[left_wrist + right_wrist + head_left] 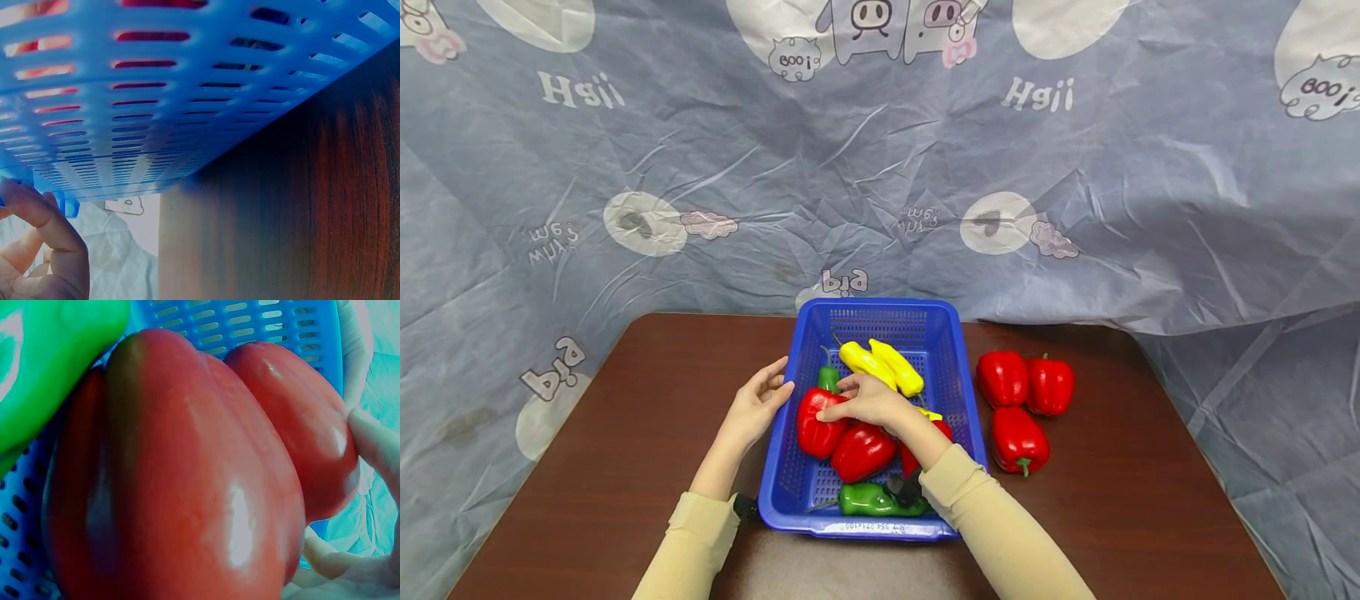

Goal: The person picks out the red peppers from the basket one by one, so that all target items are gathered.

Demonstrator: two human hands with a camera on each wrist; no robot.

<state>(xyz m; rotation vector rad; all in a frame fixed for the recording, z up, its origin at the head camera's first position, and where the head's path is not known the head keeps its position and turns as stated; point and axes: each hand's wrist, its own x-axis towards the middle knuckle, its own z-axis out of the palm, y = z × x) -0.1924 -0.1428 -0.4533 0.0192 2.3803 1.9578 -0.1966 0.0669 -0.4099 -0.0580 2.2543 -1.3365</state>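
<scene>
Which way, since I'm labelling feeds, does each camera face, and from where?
Head: on the head, facing forward and down at the blue basket; left hand, right hand and sleeves show.
Left wrist: on that wrist, facing along the basket's outer wall; left hand shows.
Right wrist: on that wrist, facing red peppers; right hand shows, probably left too.
Head and right wrist share the peppers and right hand.

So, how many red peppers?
At least 6. Right of the basket: back left, back right, front. Inside: one in the right hand, one beside it, one partly behind the forearm, which may hide another.
</scene>
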